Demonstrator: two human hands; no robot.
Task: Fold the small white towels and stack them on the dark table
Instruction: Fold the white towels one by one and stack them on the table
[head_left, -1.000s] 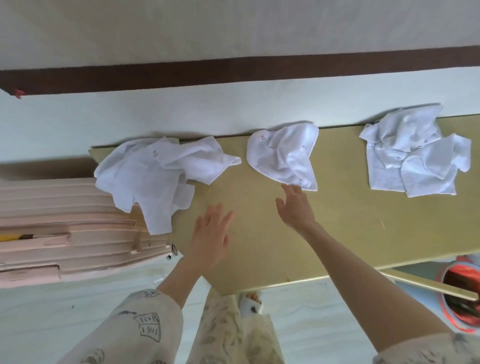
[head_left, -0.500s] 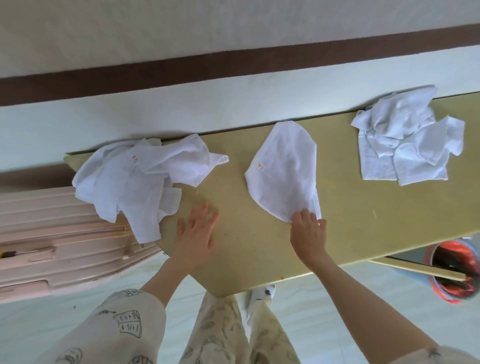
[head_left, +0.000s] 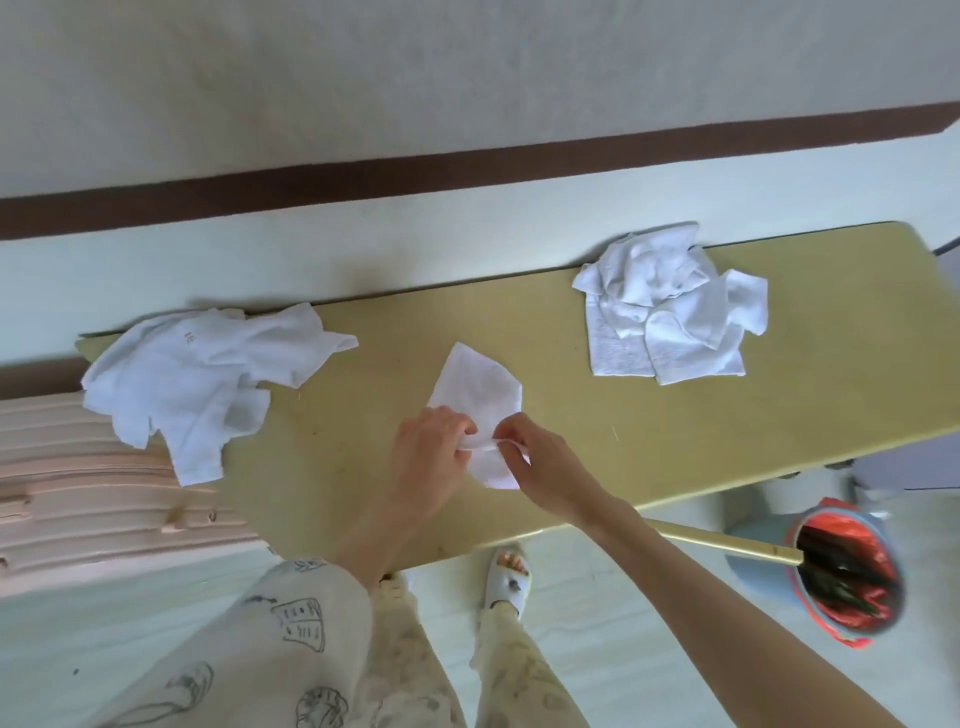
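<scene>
Both hands meet at the near edge of the middle towel (head_left: 475, 387) on the table (head_left: 649, 457): the left hand (head_left: 434, 457) and the right hand (head_left: 535, 457) each pinch the hem, fingers curled. With a hold that small a corner could slip and the fold go crooked. Crumpled heaps lie left (head_left: 197, 374) and right (head_left: 670, 306). On the floor a bucket (head_left: 810, 587) holds something red and dark, hard to identify

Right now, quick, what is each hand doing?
Left hand: closed, pinching the near edge of the middle towel.
Right hand: closed, pinching the same towel edge beside it.
</scene>
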